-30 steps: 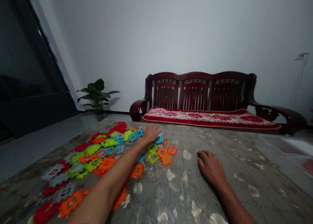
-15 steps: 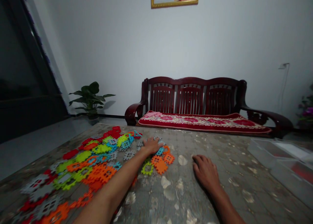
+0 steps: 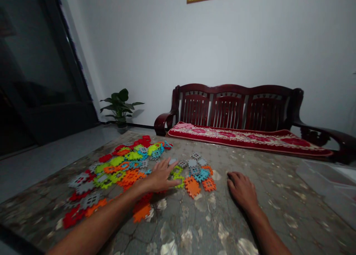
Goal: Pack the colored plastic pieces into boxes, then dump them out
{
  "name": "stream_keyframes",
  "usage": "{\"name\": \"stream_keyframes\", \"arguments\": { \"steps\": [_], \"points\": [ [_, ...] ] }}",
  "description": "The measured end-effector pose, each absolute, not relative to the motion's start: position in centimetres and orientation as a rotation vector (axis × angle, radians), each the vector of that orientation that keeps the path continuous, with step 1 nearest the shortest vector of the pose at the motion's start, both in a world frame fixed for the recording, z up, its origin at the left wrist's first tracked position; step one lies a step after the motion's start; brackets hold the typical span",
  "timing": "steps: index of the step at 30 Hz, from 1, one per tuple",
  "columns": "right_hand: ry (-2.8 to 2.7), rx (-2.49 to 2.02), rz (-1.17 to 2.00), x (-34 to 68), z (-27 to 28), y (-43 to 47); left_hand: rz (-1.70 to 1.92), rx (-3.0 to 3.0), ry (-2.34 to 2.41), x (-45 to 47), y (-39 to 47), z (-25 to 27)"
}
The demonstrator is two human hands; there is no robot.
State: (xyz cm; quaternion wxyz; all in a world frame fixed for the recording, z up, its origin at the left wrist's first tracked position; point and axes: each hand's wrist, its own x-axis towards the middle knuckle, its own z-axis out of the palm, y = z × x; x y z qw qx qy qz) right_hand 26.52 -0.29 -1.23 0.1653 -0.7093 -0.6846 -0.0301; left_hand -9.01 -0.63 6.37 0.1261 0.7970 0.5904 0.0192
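My left hand (image 3: 161,176) is spread over the right edge of a heap of interlocking plastic tiles. Its thumb reaches to a lime green tile (image 3: 178,169), and whether the fingers touch it is unclear. Some tiles beneath the palm are hidden. Right of that hand lies a loose group with an orange tile (image 3: 192,187), an orange window tile (image 3: 209,185), a blue tile (image 3: 202,175) and several grey tiles (image 3: 193,163). My right hand (image 3: 242,188) rests on the tabletop with loosely bent fingers, apart from the tiles and holding nothing.
The heap mixes red tiles (image 3: 73,216), green, blue, grey and orange ones across the left of the patterned table (image 3: 189,225). Clear plastic boxes (image 3: 319,180) stand at the right edge. Behind are a wooden bench (image 3: 228,106) and a potted plant (image 3: 121,104).
The view has turned a little left. My left hand has drawn back leftward from the grey tiles, uncovering them, and now lies over the heap's edge. My right hand stays in place on the table.
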Motion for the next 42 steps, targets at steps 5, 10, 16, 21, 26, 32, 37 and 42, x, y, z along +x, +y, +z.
{"name": "stream_keyframes", "arguments": {
  "steps": [5,10,16,21,26,32,37,42],
  "points": [
    [-1.961,-2.023,-0.094,26.7,-1.6,0.0,-0.038,2.223,1.987,-13.0,-4.3,4.4],
    [-1.964,-1.995,-0.098,26.9,-1.8,0.1,0.061,2.351,2.03,-9.7,-3.2,2.9],
    [-1.95,-1.992,-0.111,26.8,-1.8,0.0,0.295,2.486,1.784,-4.7,-1.6,1.7],
    [-1.97,-1.981,-0.111,26.8,-1.8,-0.1,0.505,2.396,1.4,-2.1,-0.1,1.7],
    [-1.979,-1.873,-0.091,26.7,-2.2,-0.2,0.634,2.267,1.161,-5.0,0.3,4.4],
    [-2.051,-1.722,0.041,24.3,-2.4,-0.1,0.035,2.302,1.363,-14.6,-4.2,5.1],
    [-2.152,-1.689,0.107,21.9,-1.9,-0.1,-0.101,2.354,1.489,-16.5,-7.8,3.3],
    [-2.185,-1.625,0.088,21.6,-1.4,-0.4,0.126,2.438,1.606,-13.0,-6.4,1.9]
  ]
}}
